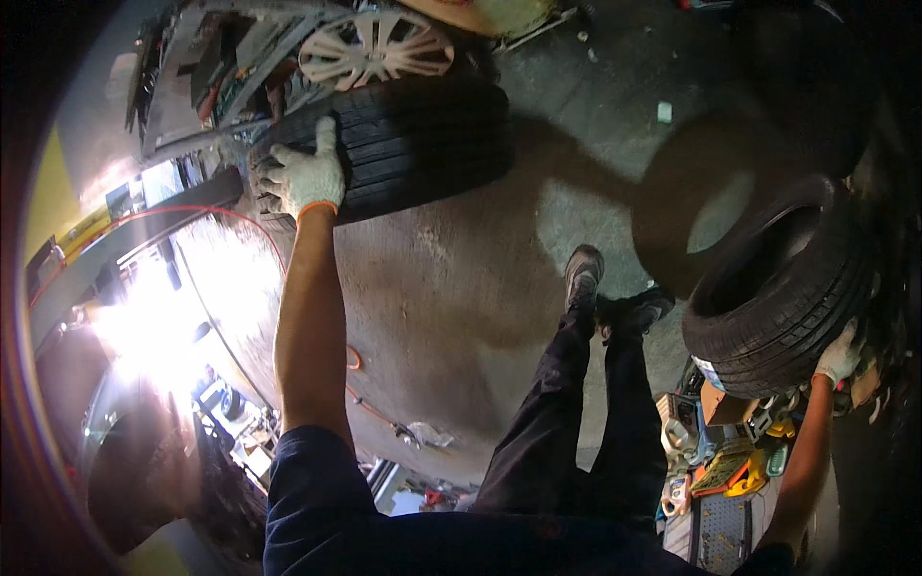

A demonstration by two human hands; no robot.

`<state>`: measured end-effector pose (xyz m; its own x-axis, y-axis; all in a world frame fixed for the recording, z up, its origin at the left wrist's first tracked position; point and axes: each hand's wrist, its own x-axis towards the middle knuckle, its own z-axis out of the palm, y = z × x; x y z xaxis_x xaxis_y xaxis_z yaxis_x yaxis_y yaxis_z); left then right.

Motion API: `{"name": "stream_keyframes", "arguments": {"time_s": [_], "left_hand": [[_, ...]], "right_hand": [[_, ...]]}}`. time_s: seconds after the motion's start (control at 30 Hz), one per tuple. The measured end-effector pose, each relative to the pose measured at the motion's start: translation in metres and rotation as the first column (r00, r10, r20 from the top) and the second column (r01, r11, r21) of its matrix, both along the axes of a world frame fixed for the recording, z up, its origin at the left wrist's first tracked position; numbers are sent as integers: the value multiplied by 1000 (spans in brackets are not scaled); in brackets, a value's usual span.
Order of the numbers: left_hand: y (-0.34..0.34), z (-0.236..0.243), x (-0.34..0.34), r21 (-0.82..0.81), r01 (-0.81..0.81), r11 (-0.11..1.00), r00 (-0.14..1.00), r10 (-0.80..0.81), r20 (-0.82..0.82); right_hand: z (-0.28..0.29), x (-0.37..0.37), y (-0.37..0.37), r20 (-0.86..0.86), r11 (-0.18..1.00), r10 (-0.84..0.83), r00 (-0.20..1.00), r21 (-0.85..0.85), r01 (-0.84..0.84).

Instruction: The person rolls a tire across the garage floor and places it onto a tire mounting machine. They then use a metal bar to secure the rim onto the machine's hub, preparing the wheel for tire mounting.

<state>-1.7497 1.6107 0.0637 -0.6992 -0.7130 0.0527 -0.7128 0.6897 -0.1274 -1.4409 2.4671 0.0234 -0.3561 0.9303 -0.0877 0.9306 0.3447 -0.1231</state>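
In the head view, there's a gloved hand on each of two tires, arms spread wide, so I'll place everything off the grey shoe (583,274) in the middle.

The left tire (423,149) is ahead and left of the shoe, tread facing the camera, and it looks like it's standing on edge. The left hand (307,184) lies on that tread, toward the end farthest from the shoe, fingers splayed and thumb out. It's not wrapped round anything, so most of the tire is on the shoe side of the palm. My guess is it's just there for balance; a flat palm is plenty for something upright.

The right tire (778,336) is right of the shoe, tilted so you can see into the hole, with a sticker (709,372) low on its tread. The right hand (838,355) is on its outer edge, on the side away from the shoe, so the tire is mostly inward of the glove. Fingertips are lost in the gloom, so can't tell if they're clenched or only pushing. Probably propping up that lean. Jumbled tools (735,470) sit behind and right of the shoe.
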Motion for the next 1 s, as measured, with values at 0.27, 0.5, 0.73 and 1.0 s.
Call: {"name": "stream_keyframes", "arguments": {"time_s": [0.27, 0.5, 0.73, 1.0], "left_hand": [[-68, -19, 88, -123, 136, 983, 945, -166, -280], [-156, -8, 139, 61, 400, 915, 864, -353, -360], [-270, 1, 214, 26, -70, 997, 877, 49, 479], [71, -175, 361, 699, -289, 654, 788, -252, 561]], "right_hand": [[-17, -3, 10, -167, 957, 287, 943, 9, -290], [7, -31, -60, -109, 992, 99, 989, 84, -90], [5, -19, -44, -203, 999, 5, 979, -50, -16], [-3, 6, -13, 651, 664, 391, 651, 290, -689]]}}
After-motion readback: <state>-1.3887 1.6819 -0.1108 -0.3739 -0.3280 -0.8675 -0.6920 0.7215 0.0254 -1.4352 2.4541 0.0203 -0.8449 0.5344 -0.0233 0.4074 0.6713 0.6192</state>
